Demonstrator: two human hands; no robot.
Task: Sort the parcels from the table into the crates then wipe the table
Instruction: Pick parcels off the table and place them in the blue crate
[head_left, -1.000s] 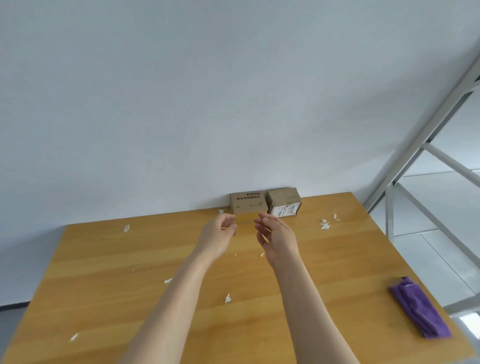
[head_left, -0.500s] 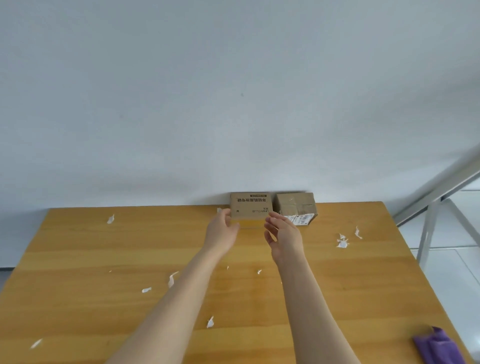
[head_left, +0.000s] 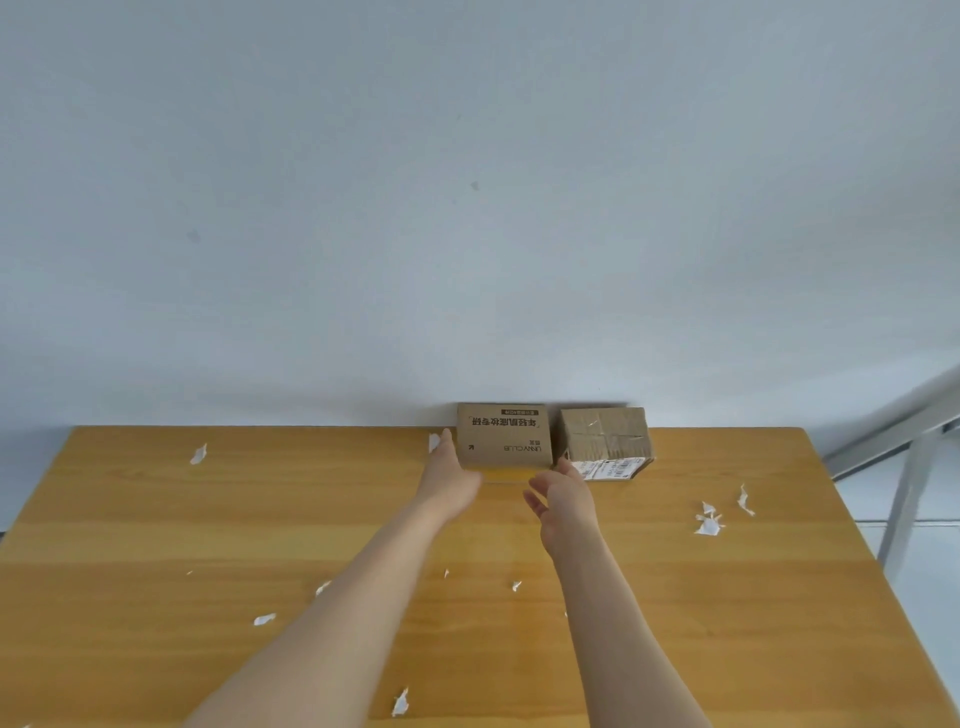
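Printed parcel (head_left: 502, 435) against wall at far table (head_left: 156, 519) edge, taped parcel (head_left: 605, 434) just beside. Left hand (head_left: 451, 478) at its left side, right hand (head_left: 563, 496) spread, both empty. Probably light, stiff cardboard; best pinched across opposite side faces.

Both arms have extended further toward the far edge of the surface (head_left: 156, 519). The left hand (head_left: 449, 475) has advanced from short of the printed parcel (head_left: 503, 435) to its left side, fingers now against that face. The right hand (head_left: 563, 493) has moved to the gap between the printed parcel and the taped parcel (head_left: 605, 439), its grip spread, fingertips at the printed parcel's right near corner. The purple cloth seen earlier at the near right has left view.
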